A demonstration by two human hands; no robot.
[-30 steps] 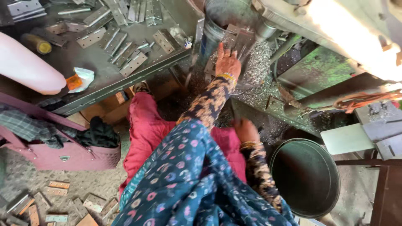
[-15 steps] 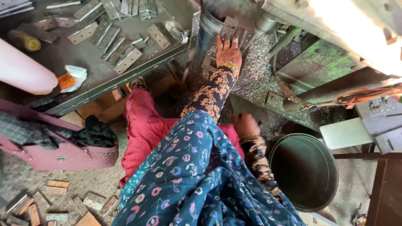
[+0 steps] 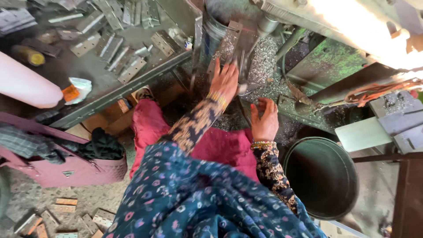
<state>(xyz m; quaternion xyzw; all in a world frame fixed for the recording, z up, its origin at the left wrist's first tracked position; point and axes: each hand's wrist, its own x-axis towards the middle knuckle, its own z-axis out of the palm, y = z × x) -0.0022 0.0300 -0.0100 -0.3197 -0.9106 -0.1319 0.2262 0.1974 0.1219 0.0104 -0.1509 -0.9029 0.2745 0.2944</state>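
A: Left hand (image 3: 224, 83) status?
B: Reaching out at 12 o'clock, fingers spread flat, palm down on the metal plate (image 3: 230, 44) under the machine. Holding nothing that I can see. A small bright piece sits at the thumb side, too blurred to identify.

A: Right hand (image 3: 265, 120)?
B: Near the body, at 4 o'clock from the left hand. Fingers curled loosely, palm partly up, not pressed together. Can't tell if anything sits in it. Not touching the left hand.

A: Where's the work piece relative to the grip?
B: Plate tilts up and away, running from under the left fingertips toward 12 o'clock. Metal shavings (image 3: 263, 61) heaped just beside it at 2 o'clock and spread under both hands.

A: Edges?
B: Workbench (image 3: 94, 94) edge runs diagonally at 9 to 10 o'clock of the left hand, close to the forearm. Hinges (image 3: 130, 69) are scattered over it. Green machine frame (image 3: 328, 61) at 2 o'clock. Steel cylinder (image 3: 213, 31) at 11 o'clock, just beside the plate.

A: Open room?
B: Tight at 12. More space at 5 o'clock: round dark bucket (image 3: 324, 176) on the floor, near the right wrist but apart from it. Pink bag (image 3: 66, 169) at 8 o'clock, well apart. More hinges on the floor (image 3: 66, 202) at 7 o'clock.
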